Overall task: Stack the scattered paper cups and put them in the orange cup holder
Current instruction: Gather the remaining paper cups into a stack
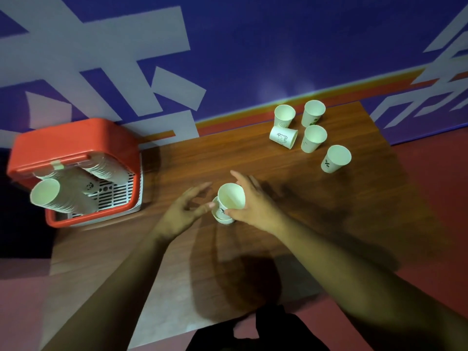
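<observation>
At the middle of the wooden table (pixel 266 163), my right hand (pixel 253 201) grips a white paper cup (pixel 231 196) that sits tilted inside a lower cup (pixel 222 219). My left hand (pixel 186 209) is just left of that small stack, fingers loosely spread, a fingertip touching the lower cup. Several loose paper cups stand at the far right: one (pixel 285 115), another (pixel 313 112), a third (pixel 314 138), and a nearer cup (pixel 336 158). One cup (pixel 283 137) lies on its side among them. The orange cup holder (pixel 76 148) stands at the left with long cup stacks (pixel 48 196) leaning out of it.
A blue wall with grey shapes rises behind the table. The table's right edge runs just past the loose cups, with red floor beyond. A dark object lies at the bottom edge of the view, near my body.
</observation>
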`<state>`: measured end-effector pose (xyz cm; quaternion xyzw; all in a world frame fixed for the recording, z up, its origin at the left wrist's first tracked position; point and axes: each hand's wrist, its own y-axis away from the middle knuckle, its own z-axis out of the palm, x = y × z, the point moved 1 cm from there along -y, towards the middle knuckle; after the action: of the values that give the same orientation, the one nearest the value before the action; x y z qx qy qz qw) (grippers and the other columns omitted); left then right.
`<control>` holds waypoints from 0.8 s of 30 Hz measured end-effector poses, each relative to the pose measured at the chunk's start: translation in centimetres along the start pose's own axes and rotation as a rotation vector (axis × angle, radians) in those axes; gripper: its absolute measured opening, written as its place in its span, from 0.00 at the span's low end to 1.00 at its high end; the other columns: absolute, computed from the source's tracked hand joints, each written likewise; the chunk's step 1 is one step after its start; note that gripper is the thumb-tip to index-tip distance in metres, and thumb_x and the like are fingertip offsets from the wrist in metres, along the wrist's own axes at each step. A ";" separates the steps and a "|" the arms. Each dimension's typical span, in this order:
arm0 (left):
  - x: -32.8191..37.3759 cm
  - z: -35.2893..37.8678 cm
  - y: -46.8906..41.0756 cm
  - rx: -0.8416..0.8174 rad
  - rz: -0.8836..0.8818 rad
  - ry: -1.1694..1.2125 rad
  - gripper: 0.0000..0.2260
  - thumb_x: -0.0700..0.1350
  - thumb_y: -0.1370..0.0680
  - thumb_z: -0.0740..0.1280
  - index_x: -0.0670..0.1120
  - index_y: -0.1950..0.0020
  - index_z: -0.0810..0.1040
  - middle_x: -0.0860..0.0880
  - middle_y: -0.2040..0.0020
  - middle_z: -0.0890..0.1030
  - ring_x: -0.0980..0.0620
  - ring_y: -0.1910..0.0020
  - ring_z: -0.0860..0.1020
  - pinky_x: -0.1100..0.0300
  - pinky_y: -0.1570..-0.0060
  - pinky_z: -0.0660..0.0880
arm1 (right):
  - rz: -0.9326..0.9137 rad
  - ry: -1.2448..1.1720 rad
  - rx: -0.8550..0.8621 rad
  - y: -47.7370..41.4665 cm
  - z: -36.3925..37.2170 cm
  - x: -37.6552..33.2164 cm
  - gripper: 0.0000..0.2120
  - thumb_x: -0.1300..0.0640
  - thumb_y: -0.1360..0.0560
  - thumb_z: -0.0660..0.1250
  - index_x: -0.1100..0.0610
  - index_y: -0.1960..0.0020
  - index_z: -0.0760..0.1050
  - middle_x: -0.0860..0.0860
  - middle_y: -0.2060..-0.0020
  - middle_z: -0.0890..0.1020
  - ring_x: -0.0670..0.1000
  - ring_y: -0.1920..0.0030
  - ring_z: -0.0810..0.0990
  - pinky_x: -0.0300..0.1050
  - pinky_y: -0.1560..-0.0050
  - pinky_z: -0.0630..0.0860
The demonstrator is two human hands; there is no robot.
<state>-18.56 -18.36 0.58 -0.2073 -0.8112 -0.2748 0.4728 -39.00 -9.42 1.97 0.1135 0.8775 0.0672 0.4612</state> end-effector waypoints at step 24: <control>1.8 2.0 -5.1 0.052 -0.006 -0.311 0.16 0.48 0.20 0.70 0.49 0.32 0.77 0.51 0.38 0.78 0.55 0.41 0.76 0.59 0.44 0.75 | 0.150 0.136 0.120 -0.7 -7.3 7.5 0.23 0.47 0.23 0.68 0.50 0.29 0.71 0.49 0.32 0.72 0.49 0.33 0.73 0.46 0.38 0.73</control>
<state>-23.77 -20.83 0.03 -0.2327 -0.8820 -0.2197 0.3459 -49.25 -8.23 0.01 0.2014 0.8982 0.0565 0.3867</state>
